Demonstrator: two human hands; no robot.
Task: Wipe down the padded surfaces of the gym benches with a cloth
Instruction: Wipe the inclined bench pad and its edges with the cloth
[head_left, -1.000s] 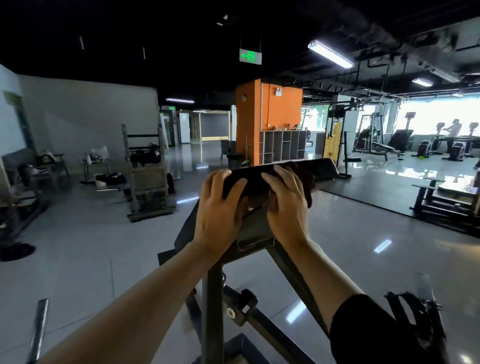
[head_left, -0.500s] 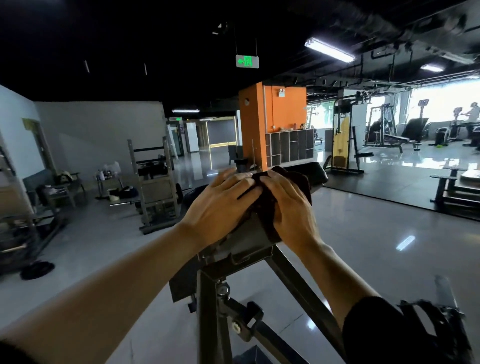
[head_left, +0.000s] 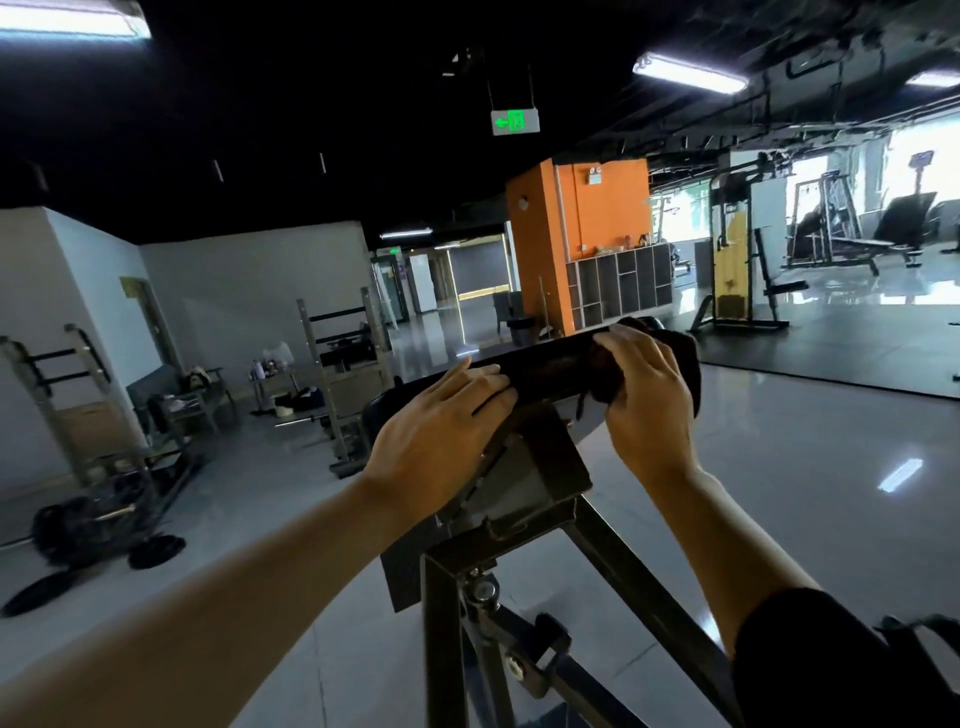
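A black padded bench pad (head_left: 550, 366) runs across the middle of the view on top of a dark metal frame (head_left: 524, 488). My left hand (head_left: 436, 436) lies on the pad's left part with its fingers straight. My right hand (head_left: 647, 400) grips a dark cloth (head_left: 685, 358) wrapped over the pad's right end, fingers curled over it. Most of the cloth is hidden under that hand.
The bench's steel legs (head_left: 639, 587) slope down toward me over a glossy grey floor. Squat racks (head_left: 337, 364) and weight plates (head_left: 156, 552) stand at the left. An orange pillar with cubby shelves (head_left: 618, 286) and other machines (head_left: 743, 260) fill the back right.
My hands have moved apart along the pad: the right one slid the cloth toward the right end, the left one now lies flat on the left part. The view has swung.
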